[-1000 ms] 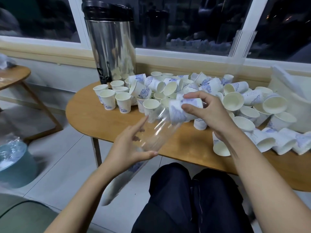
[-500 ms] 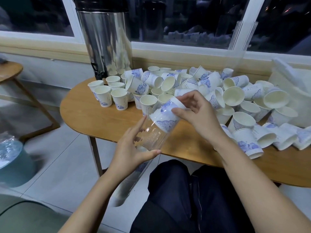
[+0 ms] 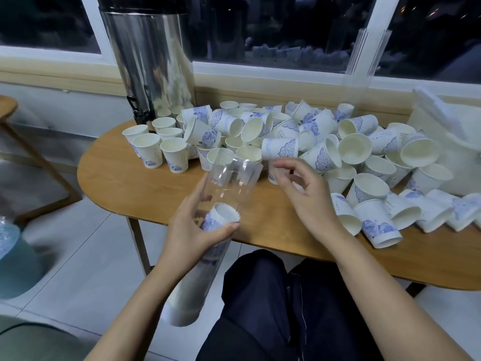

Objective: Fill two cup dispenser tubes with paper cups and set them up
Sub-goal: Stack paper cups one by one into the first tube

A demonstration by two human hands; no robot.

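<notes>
The wooden table (image 3: 109, 183) by the dark window leaves you open room at its near left. Loose cups (image 3: 354, 148) heap across the far side and right, and some lie on their sides close to the near edge. Your left hand (image 3: 192, 225) grips the clear tube (image 3: 234, 173), which is tilted with its mouth over the table and its tail hanging off the near edge by your knee. One cup (image 3: 223, 213) sits inside it. Your right hand (image 3: 307, 194) hangs open and empty just right of the mouth. A careless reach into the heap may roll the edge cups to the floor, and a cup dropped in askew could wedge.
</notes>
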